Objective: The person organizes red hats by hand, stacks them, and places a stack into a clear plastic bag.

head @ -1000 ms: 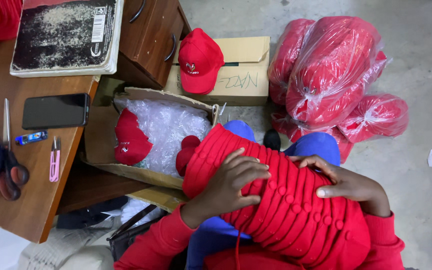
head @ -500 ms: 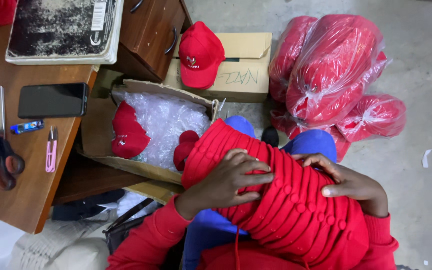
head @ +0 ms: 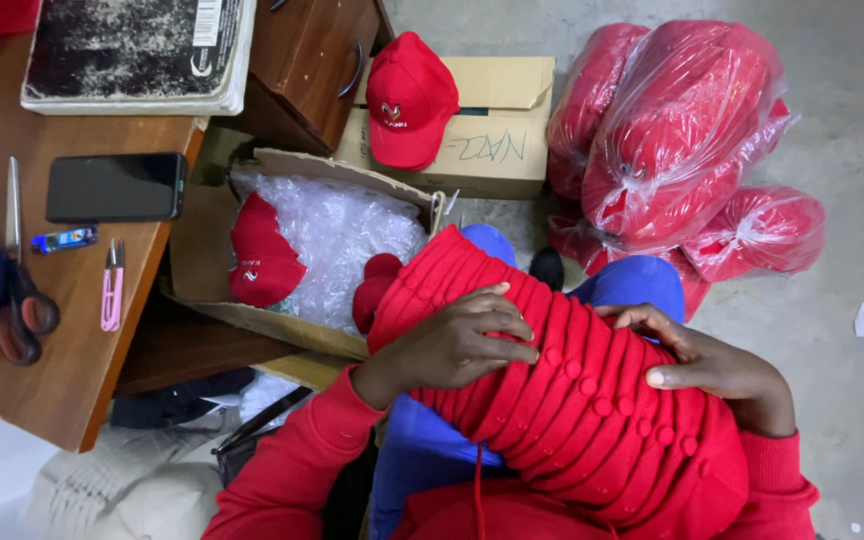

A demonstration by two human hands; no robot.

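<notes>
Red caps, nested in a long stack (head: 572,400), lie across the person's lap. Left hand (head: 457,345) on the stack's upper side, fingers spread and curled over it; right hand (head: 712,365) grips the far side, fingers closed on it. Open cardboard box (head: 302,330) just beside, one cap (head: 262,262) inside on clear plastic.

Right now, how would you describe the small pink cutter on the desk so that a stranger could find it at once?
Start at the brown wooden desk on the left. Below the black phone and a small blue lighter lies the pink cutter, narrow and pointing up and down. It sits just right of the big scissors, and it is the only pink thing on the desk.
</notes>
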